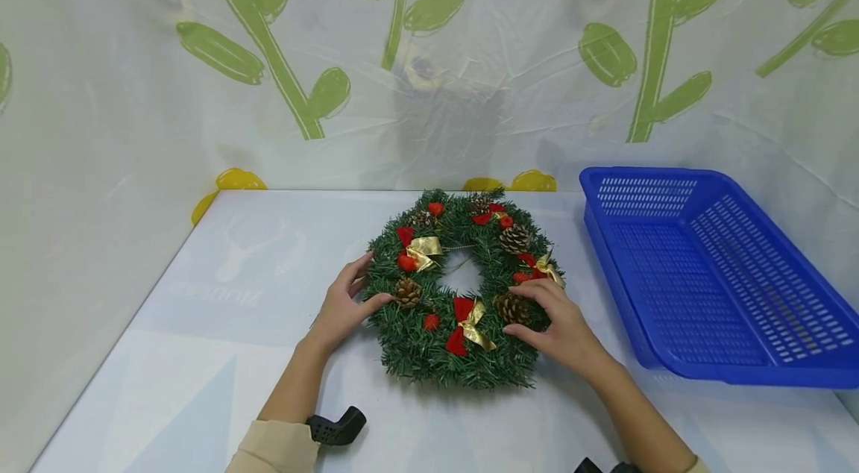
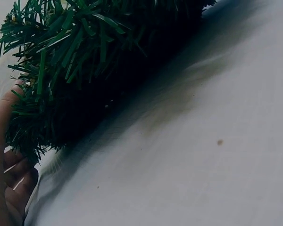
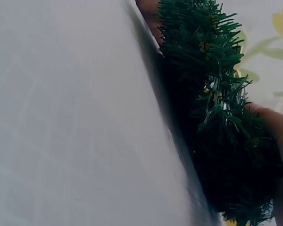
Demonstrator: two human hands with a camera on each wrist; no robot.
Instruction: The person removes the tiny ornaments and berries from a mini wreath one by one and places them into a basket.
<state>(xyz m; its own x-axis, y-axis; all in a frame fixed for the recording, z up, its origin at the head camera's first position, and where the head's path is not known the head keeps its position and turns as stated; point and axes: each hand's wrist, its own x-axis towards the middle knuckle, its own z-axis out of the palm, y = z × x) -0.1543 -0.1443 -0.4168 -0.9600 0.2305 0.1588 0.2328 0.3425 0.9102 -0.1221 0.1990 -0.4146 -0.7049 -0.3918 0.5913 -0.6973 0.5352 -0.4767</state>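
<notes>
A round green Christmas wreath (image 1: 459, 368) lies on the table, decorated with pine cones, red berries and red-and-gold bows. At its left side my left hand (image 1: 340, 309) grips the outer edge, thumb over the top and fingers down the side; part of these fingers shows under the greenery in the left wrist view. My right hand (image 1: 560, 324) is over the right side of the wreath, thumb and forefinger at either side of a brown pine cone (image 1: 513, 308). A red-and-gold bow (image 1: 467, 326) sits at the front of the ring.
To the right stands a blue plastic basket (image 1: 714, 283) with slotted walls. A white table (image 1: 201, 361) carries the wreath and basket. Behind it hangs a pale curtain (image 1: 496, 85) printed with green leaves and yellow flowers.
</notes>
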